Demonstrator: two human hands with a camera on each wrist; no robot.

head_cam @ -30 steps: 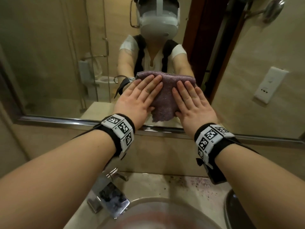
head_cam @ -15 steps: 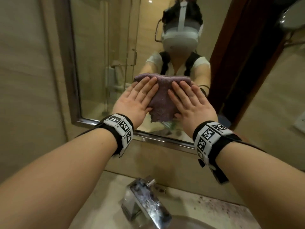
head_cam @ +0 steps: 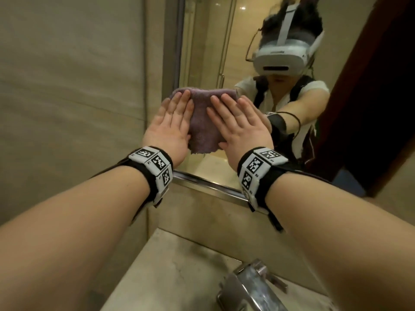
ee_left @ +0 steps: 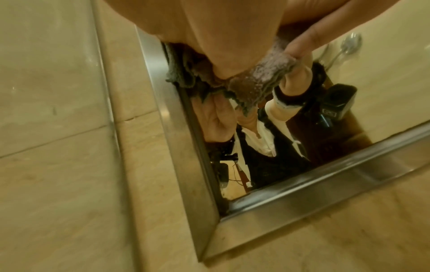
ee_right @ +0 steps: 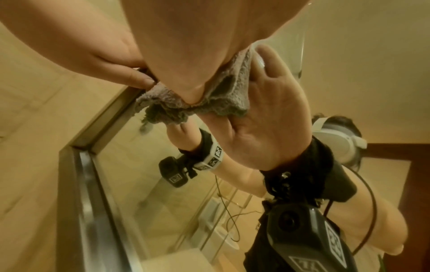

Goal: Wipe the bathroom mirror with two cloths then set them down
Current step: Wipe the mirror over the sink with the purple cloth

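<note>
A purple cloth (head_cam: 202, 126) lies flat against the mirror (head_cam: 226, 48), close to the left side of its frame. My left hand (head_cam: 175, 117) presses on the cloth's left part with straight fingers. Beside it, my right hand (head_cam: 235, 117) presses the right part the same way. In the left wrist view the cloth (ee_left: 263, 77) hangs below my palm, and a greyer layer (ee_left: 179, 73) sits next to the mirror frame (ee_left: 167, 119). The right wrist view shows the cloth (ee_right: 223, 95) bunched under the heel of my hand. Whether it is one cloth or two I cannot tell.
A steel frame (head_cam: 208, 186) runs along the mirror's bottom edge. Beige tiled wall (head_cam: 78, 97) fills the left. Below are a stone counter (head_cam: 170, 265) and a chrome tap (head_cam: 251, 288). A dark wooden door frame (head_cam: 370, 97) shows in the mirror at the right.
Both hands have slid the cloth leftward along the mirror, from its middle to near the left frame. The fingers stay flat on the cloth throughout.
</note>
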